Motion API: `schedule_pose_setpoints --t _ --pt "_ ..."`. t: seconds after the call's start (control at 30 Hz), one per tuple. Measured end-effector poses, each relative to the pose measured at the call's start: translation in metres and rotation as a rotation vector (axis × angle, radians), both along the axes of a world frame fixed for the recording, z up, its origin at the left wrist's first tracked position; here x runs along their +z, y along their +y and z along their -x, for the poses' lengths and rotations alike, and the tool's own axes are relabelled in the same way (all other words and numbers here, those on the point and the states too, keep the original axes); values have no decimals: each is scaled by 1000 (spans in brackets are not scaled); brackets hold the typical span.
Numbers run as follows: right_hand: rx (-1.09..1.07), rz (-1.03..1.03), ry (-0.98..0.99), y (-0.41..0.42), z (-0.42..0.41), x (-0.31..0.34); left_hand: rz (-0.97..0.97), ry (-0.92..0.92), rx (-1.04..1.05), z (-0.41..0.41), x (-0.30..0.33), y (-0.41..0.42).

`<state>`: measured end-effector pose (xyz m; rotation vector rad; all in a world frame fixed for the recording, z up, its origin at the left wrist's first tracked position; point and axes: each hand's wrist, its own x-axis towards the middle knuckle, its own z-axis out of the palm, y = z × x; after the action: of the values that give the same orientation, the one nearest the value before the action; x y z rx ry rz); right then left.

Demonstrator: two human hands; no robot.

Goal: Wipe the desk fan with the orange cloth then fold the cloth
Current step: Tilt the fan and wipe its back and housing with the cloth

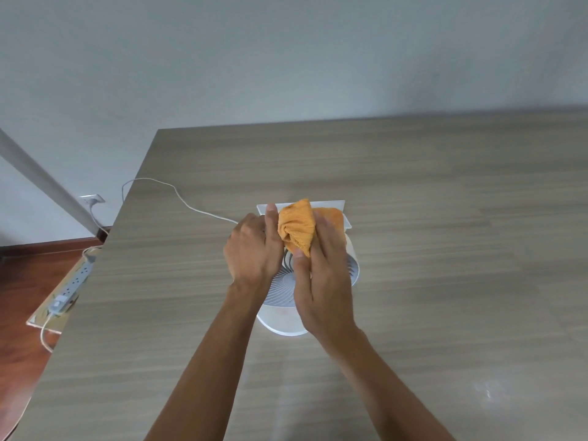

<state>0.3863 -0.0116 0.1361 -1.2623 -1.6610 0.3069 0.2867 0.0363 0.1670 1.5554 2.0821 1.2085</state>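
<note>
Head view, frame centre: white desk fan lying on the wood-grain table, grille up. Orange cloth bunched over its upper edge — right hand pinching the bundle, left hand curled around the fan's side, thumb against the cloth. White cord trailing toward upper left.

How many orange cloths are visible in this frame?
1. The orange cloth is bunched between the left hand and right hand, above the white desk fan. Part of it is hidden behind the right hand.
</note>
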Motion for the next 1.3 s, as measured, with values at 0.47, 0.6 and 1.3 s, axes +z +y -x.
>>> schedule_pose_setpoints --t 0.47,0.6,1.3 --pt "-388 596 643 -11 -51 -42 -7 0 -6 4 -2 -1" --pt "-394 476 612 -11 -43 -40 11 10 0 3 0 0" --pt "170 293 518 6 -49 13 -22 -245 -53 18 -5 1"
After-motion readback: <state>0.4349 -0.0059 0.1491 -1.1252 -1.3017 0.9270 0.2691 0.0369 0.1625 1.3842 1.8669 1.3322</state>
